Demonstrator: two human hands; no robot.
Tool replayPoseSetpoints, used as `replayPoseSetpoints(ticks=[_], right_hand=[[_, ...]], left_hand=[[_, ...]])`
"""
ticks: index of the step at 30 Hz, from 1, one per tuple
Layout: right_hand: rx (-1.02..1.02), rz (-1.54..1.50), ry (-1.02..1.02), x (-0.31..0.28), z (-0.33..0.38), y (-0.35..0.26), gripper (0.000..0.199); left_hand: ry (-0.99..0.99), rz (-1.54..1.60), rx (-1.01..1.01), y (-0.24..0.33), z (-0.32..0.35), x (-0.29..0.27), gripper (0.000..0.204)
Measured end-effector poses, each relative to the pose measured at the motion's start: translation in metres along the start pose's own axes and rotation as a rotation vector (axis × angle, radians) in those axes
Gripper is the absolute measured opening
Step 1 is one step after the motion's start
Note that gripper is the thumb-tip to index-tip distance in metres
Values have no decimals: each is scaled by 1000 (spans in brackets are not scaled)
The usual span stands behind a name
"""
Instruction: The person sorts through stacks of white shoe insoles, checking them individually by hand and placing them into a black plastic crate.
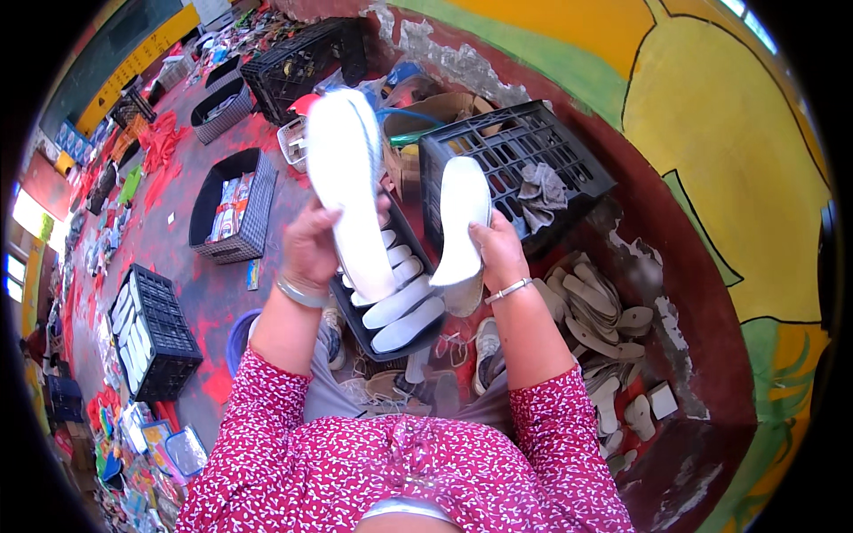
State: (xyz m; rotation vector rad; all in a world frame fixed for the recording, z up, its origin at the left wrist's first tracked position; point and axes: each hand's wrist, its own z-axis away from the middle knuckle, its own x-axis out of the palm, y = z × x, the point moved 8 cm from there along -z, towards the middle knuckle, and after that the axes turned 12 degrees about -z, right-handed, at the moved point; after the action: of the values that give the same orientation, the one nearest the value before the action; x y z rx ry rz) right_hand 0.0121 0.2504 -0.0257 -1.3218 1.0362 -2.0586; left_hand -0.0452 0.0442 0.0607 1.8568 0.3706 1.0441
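My left hand (pixel 313 238) is closed around a white insole (pixel 342 147), raised at the left and smeared by motion; a second layer seems to show along its edge. In my right hand (pixel 499 250), pinched between thumb and fingers, is another white insole (pixel 464 209), toe end up. A beige sole-shaped piece (pixel 464 298) shows just under its lower end; whether that hand holds it too I cannot tell. Below and between my hands stands a dark narrow basket (pixel 409 233), where several white insoles (pixel 409 327) lie side by side.
A black crate (pixel 569 142) with a grey cloth (pixel 542 191) on it stands ahead right, by the wall. Loose soles (pixel 591 302) are heaped at the right. Leftward are a grey basket (pixel 253 244) with packets and a black crate (pixel 173 342) of white insoles.
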Motion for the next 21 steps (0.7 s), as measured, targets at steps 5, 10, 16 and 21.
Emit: replayPoseSetpoints(ticks=[5, 10, 16, 21], right_hand=[[-244, -210, -27, -25, -3, -45, 30], [-591, -514, 5, -91, 2, -132, 35], [-623, -720, 44, -114, 7, -150, 43], [-561, -731, 19, -104, 2, -147, 44]], left_hand=[[111, 100, 200, 52, -36, -12, 60], [280, 28, 272, 59, -80, -35, 54], [57, -237, -193, -62, -151, 25, 48], [-63, -170, -425, -146, -187, 65, 41]])
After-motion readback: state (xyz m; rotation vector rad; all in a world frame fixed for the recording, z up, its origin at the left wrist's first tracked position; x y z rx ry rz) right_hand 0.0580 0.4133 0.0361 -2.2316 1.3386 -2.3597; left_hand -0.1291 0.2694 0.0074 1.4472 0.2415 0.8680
